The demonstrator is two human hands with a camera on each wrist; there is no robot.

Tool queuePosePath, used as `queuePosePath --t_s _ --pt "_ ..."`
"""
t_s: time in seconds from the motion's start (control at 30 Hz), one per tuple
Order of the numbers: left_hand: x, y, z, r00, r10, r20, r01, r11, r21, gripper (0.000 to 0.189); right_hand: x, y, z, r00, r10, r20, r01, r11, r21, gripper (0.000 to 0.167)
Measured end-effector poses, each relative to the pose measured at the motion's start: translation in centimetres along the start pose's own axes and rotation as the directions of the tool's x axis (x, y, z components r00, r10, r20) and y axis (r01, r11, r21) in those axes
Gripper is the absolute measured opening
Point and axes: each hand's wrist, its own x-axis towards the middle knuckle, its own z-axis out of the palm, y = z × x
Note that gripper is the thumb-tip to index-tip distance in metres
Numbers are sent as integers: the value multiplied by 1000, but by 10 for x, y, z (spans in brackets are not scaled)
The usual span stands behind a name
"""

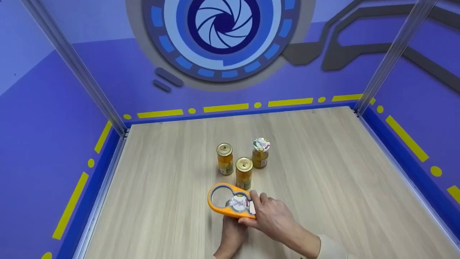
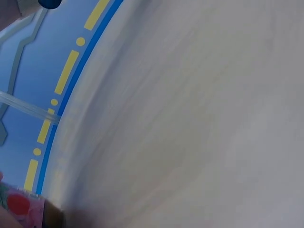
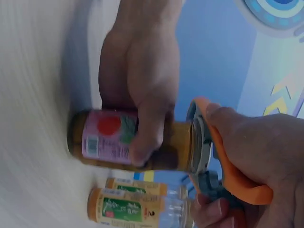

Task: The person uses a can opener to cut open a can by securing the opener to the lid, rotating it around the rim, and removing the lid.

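matt orange plastic jar opener [image 1: 225, 212] with grey rubbery-looking lining [image 3: 209, 180], smooth glass jar [image 3: 179, 142] with printed label [image 3: 111, 133], shiny gold metal lid [image 1: 244, 164], matt wood-grain tabletop [image 1: 161, 187], smooth metal corner post [image 1: 70, 50], matt cloth sleeve [image 1: 330, 246]

No word I can spell out from here. Jar [image 3: 178, 147] in left hand [image 3: 140, 88]: pink label [image 3: 103, 154] beside the thumb, barcode [image 3: 92, 146] on it, digits too small; printed lid [image 1: 239, 204] above those fingers, pinkish lettering, illegible. Near gold-lidded jar [image 1: 244, 177], just past the right hand [image 1: 275, 217]'s fingers, and other gold-lidded jar [image 1: 225, 162], farther from them: green panels [image 3: 122, 209], pale Chinese-looking characters, too blurred to read; marks on both gold lids [image 1: 244, 164] tiny, unreadable. Printed-lid jar [image 1: 260, 158] beyond the right fingers: coloured lid lettering, illegible. Wall beyond right thumb: yellow chevron [image 3: 281, 105].
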Motion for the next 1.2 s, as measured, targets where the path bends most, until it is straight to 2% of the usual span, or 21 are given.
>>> queuePosePath --t_s 0.1,0.17,0.2,0.27,0.3,0.4,0.5,0.53,0.57,0.63,0.83,0.97,1.13,1.2 --pt "4 -3 -15 993 -6 117 6 1000 0 57 4 6 1 998 -44 45 42 998 45 84" --pt "10 -6 -26 976 -41 212 44 999 -5 58 5 9 3 996 -70 59 65 995 70 84" --pt "13 -7 -32 963 -69 261 67 998 18 58 6 10 4 995 -81 60 76 994 80 83" --pt "23 -7 -46 923 -128 363 113 992 63 61 8 13 5 992 -104 65 98 991 90 84" --pt "28 -6 -53 897 -165 410 143 986 84 65 10 14 6 991 -119 59 114 990 89 85" --pt "48 -4 -73 809 -194 556 150 981 124 77 14 15 8 985 -159 66 152 983 102 85" --pt "67 -2 -87 724 -166 669 149 985 83 83 18 16 11 979 -196 61 189 976 107 83" --pt "72 -2 -89 701 -141 699 137 989 63 83 19 16 12 977 -203 63 196 974 112 83" --pt "75 -1 -91 687 -141 713 144 988 57 83 20 16 12 976 -209 63 201 973 114 83" --pt "78 0 -93 668 -134 732 155 987 39 83 21 17 13 974 -219 63 211 971 114 85" --pt "79 0 -95 658 -152 737 201 979 23 83 23 19 14 969 -236 77 226 967 119 87" --pt "79 2 -96 646 -168 744 226 974 24 83 24 20 14 966 -247 75 237 964 119 86" --pt "81 8 -100 620 -179 764 189 979 77 78 25 19 13 960 -259 103 243 959 148 82" --pt "81 10 -102 614 -190 766 163 980 112 78 25 18 12 956 -266 124 245 956 164 80"
